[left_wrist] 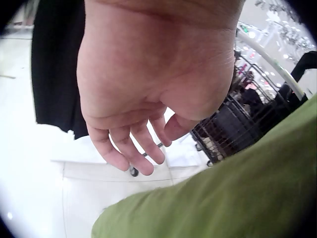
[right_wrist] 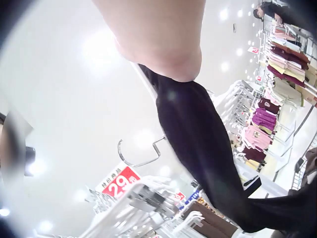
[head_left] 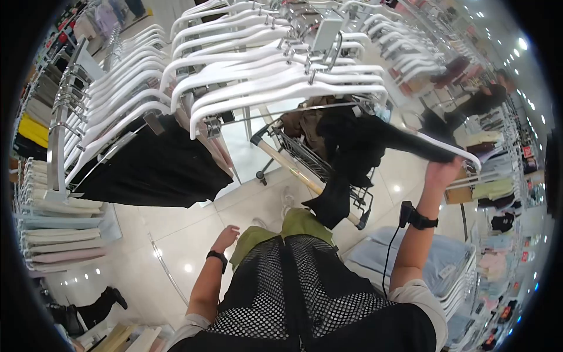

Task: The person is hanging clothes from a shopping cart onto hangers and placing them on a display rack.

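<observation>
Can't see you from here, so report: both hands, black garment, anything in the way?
Right hand gripping white hanger, black garment on it. Left hand open, empty. Cart beneath garment.

The black garment looked like soft, matt cloth, its hanger like smooth plastic. The floor was glossy, the cart basket metal wire, the vest partly mesh cloth.

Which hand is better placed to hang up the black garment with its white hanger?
Right, I judge: the right hand grips the black garment beside the white hanger's end. The left hand is empty, apart from both.
</observation>
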Demonstrator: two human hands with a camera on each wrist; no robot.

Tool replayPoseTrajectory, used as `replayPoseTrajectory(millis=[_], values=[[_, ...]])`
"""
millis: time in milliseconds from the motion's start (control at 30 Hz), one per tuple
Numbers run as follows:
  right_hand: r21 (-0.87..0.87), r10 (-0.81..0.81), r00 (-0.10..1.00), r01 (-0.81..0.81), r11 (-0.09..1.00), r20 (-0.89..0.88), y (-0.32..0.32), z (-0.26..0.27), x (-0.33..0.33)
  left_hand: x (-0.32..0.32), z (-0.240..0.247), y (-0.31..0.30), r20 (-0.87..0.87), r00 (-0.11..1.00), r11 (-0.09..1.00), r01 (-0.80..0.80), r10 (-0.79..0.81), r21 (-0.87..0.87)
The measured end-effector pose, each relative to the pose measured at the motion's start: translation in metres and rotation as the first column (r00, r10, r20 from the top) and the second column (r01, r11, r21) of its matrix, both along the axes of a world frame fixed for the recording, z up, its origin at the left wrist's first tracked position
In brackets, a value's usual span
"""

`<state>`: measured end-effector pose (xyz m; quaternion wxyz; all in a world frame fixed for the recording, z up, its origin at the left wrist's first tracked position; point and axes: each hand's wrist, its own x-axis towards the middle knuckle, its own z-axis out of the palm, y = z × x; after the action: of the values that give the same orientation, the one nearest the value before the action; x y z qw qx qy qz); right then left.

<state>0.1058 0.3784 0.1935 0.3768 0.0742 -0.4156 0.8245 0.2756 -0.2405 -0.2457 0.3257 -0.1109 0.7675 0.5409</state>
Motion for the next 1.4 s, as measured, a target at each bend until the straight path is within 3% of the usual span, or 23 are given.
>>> replayPoseTrajectory(millis=[133, 200, 300, 400, 467, 500, 533, 600, 633, 667, 700, 733, 767, 800, 833, 867, 900, 1033, 1100, 1133, 1200, 1333, 1400], values=[[0.077, 0.062, 0.995, -0.056, 0.995, -0.082, -0.005, 0.018, 0.059, -0.051, 0.043, 0.048, -0.097, 0.975, 0.98, 0.196, -0.199, -0.041], [-0.103, 0.089, 0.988, -0.102, 0.989, -0.127, 0.027, 0.011, 0.085, -0.064, 0.058, 0.073, -0.31, 0.922, 0.963, 0.263, -0.231, 0.064], [-0.154, 0.109, 0.983, -0.132, 0.979, -0.146, 0.035, 0.046, 0.123, -0.074, 0.103, 0.106, -0.334, 0.904, 0.938, 0.323, -0.267, 0.123], [-0.055, 0.316, 0.89, -0.352, 0.934, -0.33, 0.039, 0.068, 0.149, -0.074, 0.133, 0.13, -0.385, 0.866, 0.91, 0.393, -0.318, 0.132], [-0.106, 0.177, 0.932, -0.22, 0.97, -0.317, 0.061, 0.069, 0.159, -0.07, 0.153, 0.143, -0.427, 0.841, 0.905, 0.412, -0.333, 0.106], [0.077, -0.136, 0.974, 0.152, 0.985, -0.182, 0.064, 0.06, 0.157, -0.068, 0.162, 0.148, -0.483, 0.809, 0.898, 0.429, -0.336, 0.094], [0.293, -0.461, 0.881, 0.471, 0.832, -0.109, 0.067, 0.052, 0.157, -0.066, 0.171, 0.154, -0.535, 0.774, 0.891, 0.447, -0.339, 0.082], [-0.109, 0.02, 0.986, -0.039, 0.993, -0.165, 0.062, 0.063, 0.176, -0.062, 0.19, 0.167, -0.55, 0.773, 0.903, 0.423, -0.317, 0.075], [0.334, -0.28, 0.956, 0.292, 0.896, -0.085, 0.043, 0.058, 0.181, -0.059, 0.199, 0.175, -0.564, 0.77, 0.91, 0.408, -0.299, 0.074], [0.707, -0.557, 0.818, 0.478, 0.521, -0.143, 0.006, 0.06, 0.184, -0.054, 0.211, 0.185, -0.562, 0.768, 0.91, 0.41, -0.307, 0.063], [0.297, -0.383, 0.918, 0.34, 0.892, 0.1, 0.017, 0.046, 0.187, -0.049, 0.225, 0.197, -0.53, 0.817, 0.93, 0.345, -0.23, 0.128], [0.374, -0.365, 0.925, 0.304, 0.876, 0.101, 0.001, 0.032, 0.19, -0.045, 0.237, 0.208, -0.491, 0.858, 0.942, 0.276, -0.153, 0.19], [0.055, -0.031, 0.988, 0.023, 0.998, 0.148, -0.026, 0.042, 0.199, -0.041, 0.25, 0.217, -0.616, 0.772, 0.939, 0.31, -0.157, 0.149], [-0.266, 0.303, 0.949, -0.272, 0.925, 0.081, -0.052, 0.051, 0.208, -0.038, 0.258, 0.224, -0.725, 0.67, 0.935, 0.337, -0.16, 0.106], [-0.342, 0.423, 0.905, -0.411, 0.845, -0.045, -0.066, 0.043, 0.209, -0.048, 0.208, 0.231, -0.636, 0.771, 0.882, 0.323, -0.034, 0.344], [-0.396, 0.52, 0.835, -0.545, 0.739, -0.18, -0.075, 0.036, 0.21, -0.037, 0.237, 0.239, -0.553, 0.832, 0.856, 0.261, 0.035, 0.446], [-0.42, 0.59, 0.804, -0.563, 0.712, -0.078, -0.081, 0.031, 0.215, -0.036, 0.232, 0.251, -0.588, 0.797, 0.855, 0.205, 0.137, 0.477], [-0.418, 0.659, 0.749, -0.579, 0.7, 0.067, -0.071, 0.005, 0.234, -0.018, 0.267, 0.241, -0.696, 0.678, 0.88, 0.155, 0.236, 0.449], [-0.491, 0.709, 0.705, -0.61, 0.622, 0.021, -0.062, 0.012, 0.231, 0.003, 0.309, 0.231, -0.63, 0.621, 0.842, -0.096, 0.467, 0.531], [-0.496, 0.705, 0.709, -0.61, 0.618, 0.006, -0.054, 0.008, 0.228, 0.003, 0.298, 0.21, -0.79, 0.463, 0.915, -0.18, 0.402, 0.36], [-0.144, 0.617, 0.779, -0.601, 0.786, 0.111, -0.034, -0.004, 0.22, 0.027, 0.345, 0.185, -0.852, 0.303, 0.9, -0.233, 0.426, 0.367], [-0.191, 0.283, 0.904, -0.231, 0.954, 0.319, -0.026, -0.042, 0.203, 0.086, 0.409, 0.137, -0.886, 0.014, 0.874, -0.168, 0.464, 0.456], [-0.052, 0.243, 0.868, -0.245, 0.968, 0.433, -0.028, -0.065, 0.187, 0.105, 0.436, 0.122, -0.899, -0.021, 0.883, -0.179, 0.437, 0.433]])
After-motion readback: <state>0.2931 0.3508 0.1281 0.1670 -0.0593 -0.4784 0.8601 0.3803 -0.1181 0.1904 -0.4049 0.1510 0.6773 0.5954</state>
